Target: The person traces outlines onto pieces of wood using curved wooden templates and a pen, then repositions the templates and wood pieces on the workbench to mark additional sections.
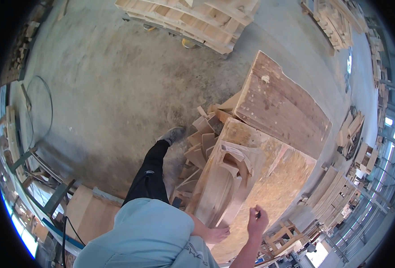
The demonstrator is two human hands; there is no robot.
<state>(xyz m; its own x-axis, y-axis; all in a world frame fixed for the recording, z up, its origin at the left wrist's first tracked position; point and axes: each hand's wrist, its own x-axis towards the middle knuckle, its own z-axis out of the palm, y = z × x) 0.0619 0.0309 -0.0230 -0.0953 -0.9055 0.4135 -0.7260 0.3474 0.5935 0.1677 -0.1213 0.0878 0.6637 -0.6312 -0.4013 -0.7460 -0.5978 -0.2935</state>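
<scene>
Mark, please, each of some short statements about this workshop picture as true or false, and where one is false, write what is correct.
1. Cut wood lies on the table. True.
2. The right hand is empty. False: the right hand holds a small dark thing.
3. The left hand is close to the near end of the cut wood. True.
4. The visible shoe rests on the table. False: the shoe is on the floor.
5. Loose wood pieces are heaped beside the table's left side. True.
6. The trousers are white. False: the trousers are black.
</scene>
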